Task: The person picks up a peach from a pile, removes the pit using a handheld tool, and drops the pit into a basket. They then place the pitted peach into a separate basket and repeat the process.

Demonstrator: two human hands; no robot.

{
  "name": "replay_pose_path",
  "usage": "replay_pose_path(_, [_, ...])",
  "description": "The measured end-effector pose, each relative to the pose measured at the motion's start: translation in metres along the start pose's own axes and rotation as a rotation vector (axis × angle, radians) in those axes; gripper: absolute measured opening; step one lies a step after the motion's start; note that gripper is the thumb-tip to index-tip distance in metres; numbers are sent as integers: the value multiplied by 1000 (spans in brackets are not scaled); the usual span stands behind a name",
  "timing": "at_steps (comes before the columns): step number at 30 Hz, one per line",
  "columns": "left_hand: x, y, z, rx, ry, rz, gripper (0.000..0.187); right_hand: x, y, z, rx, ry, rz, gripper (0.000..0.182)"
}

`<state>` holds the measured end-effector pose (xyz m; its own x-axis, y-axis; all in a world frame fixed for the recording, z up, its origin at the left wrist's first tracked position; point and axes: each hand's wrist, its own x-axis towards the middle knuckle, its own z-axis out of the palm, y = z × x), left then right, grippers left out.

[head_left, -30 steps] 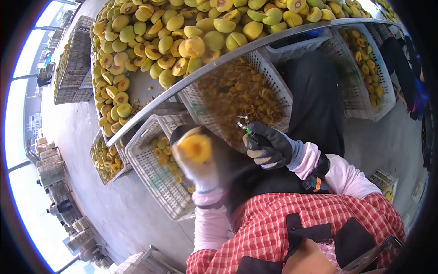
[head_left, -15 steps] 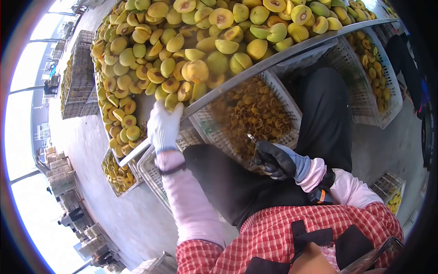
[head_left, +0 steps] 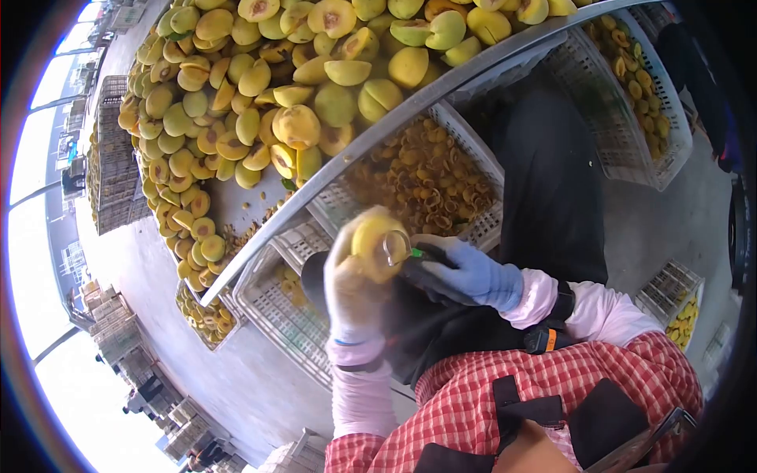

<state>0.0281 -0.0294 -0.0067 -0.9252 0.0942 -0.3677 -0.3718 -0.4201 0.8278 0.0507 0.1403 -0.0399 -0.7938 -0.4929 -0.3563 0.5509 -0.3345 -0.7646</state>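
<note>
A yellow fruit half point(head_left: 377, 246) is held in my left hand point(head_left: 351, 276), which wears a white glove blurred by motion. My right hand point(head_left: 461, 272), in a blue and black glove, is closed round a small tool point(head_left: 398, 247) with a green part and a curved metal loop. The loop lies against the fruit's face. Behind both hands, a crate point(head_left: 469, 142) holds many brown scooped-out pieces. Halved yellow-green fruits point(head_left: 296, 126) are heaped on the metal-edged table point(head_left: 347, 158).
An empty-looking white crate point(head_left: 272, 311) stands below the table's edge at the left. Another crate of fruit pieces point(head_left: 670, 150) is at the right. Stacked crates point(head_left: 122, 189) stand farther left, and a person's dark-clothed leg point(head_left: 694, 87) shows at the upper right.
My left hand has come back from the table's edge with a fruit half. My right hand has moved slightly left and up, bringing the tool to the fruit. The view has shifted.
</note>
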Motion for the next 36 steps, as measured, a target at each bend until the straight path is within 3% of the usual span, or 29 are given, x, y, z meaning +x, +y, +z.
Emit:
replay_pose_path(1, [-4,-11,5,-14,102,-24,61,-3,-11,2,-85,31,13,36])
replay_pose_path(4, [-9,-36,8,-180,249,33,52,2,8,3,-382,141,-341,35])
replay_pose_path(5, [-12,-44,9,-257,275,72,50,0,11,3,-393,131,-301,34])
replay_pose_path(8, [-16,-43,42,-82,431,270,52,-5,8,5,-458,130,-267,31])
replay_pose_path(10, [-19,-61,29,-56,423,300,49,-8,17,7,-542,169,-361,29])
replay_pose_path(12, [-21,-67,27,92,523,237,49,-13,15,11,-481,156,-326,28])
replay_pose_path(16, [-28,-69,25,51,458,216,43,-19,10,7,-431,19,-157,30])
replay_pose_path(19, [-31,-72,25,153,425,290,43,-28,12,11,-412,75,-218,32])
replay_pose_path(22, [-33,-72,38,-9,513,299,44,-32,11,18,-394,123,-325,32])
replay_pose_path(25, [-33,-75,37,145,520,404,44,-32,19,15,-436,125,-337,32])
replay_pose_path(28, [-37,-64,45,231,454,439,44,-36,22,14,-586,143,-576,29])
replay_pose_path(31, [-40,-52,46,333,345,426,45,-39,14,10,-135,-61,6,27])
replay_pose_path(34, [-37,-32,38,367,114,302,44,-45,10,14,157,-101,190,34])
replay_pose_path(36, [-29,-20,29,491,-38,332,41,-43,6,8,523,-401,349,41])
